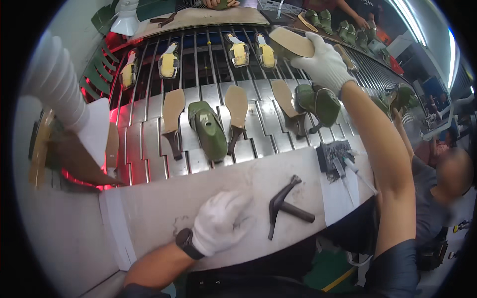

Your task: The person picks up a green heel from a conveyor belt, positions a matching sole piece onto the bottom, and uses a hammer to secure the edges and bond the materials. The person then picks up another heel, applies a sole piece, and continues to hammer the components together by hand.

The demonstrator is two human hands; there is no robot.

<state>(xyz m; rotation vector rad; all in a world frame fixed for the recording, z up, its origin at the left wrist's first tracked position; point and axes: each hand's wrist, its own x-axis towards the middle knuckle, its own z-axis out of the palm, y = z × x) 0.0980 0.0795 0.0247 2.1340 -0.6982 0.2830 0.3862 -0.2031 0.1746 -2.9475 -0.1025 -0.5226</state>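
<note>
My right hand, in a white glove, reaches over the far side of the slatted conveyor. It grips a tan shoe sole by its right end. Above the pale bench, my left hand, also gloved, is smeared by motion; its fingers are unclear and nothing shows in it. A dark hammer lies just right of that hand. On the conveyor's near part sit a green shoe, another green shoe, and tan soles with brown heels.
Yellow-padded shoe pieces lie on the conveyor's far rods. A black block with slim tools stands at the bench's right end. White ribbed ducting hangs at left. Co-workers handle green shoes at right and beyond the conveyor.
</note>
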